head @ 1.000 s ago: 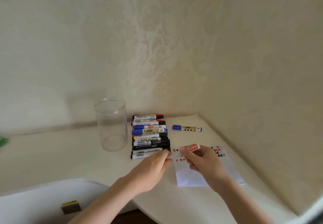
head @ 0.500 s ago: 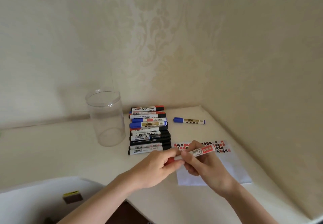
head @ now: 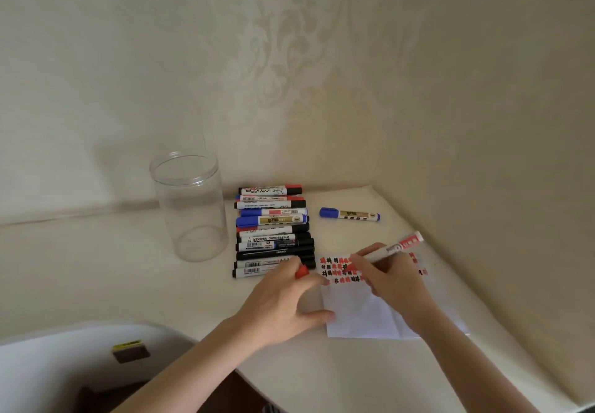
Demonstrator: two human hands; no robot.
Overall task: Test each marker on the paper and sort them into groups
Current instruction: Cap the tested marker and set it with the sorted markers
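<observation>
Soft, dim, warm daylight with no glare. Faint shadows lie on the tabletop [head: 128,271]. Slightly blurry overall, and wide-angle bending curves the edges.

A red marker [head: 391,249] with a white barrel and red-and-white end label slants up to the right in the right hand [head: 394,279], uncapped, its tip down on the paper [head: 360,312]. Its red cap [head: 301,272] sits in the fingers of the left hand [head: 283,304]. The white paper lies flat under both hands, its far edge crowded with small red and black marks. Beyond the left hand, a row of capped markers [head: 272,232] lies side by side. A lone blue-capped marker [head: 350,214] lies beyond the right hand.
</observation>
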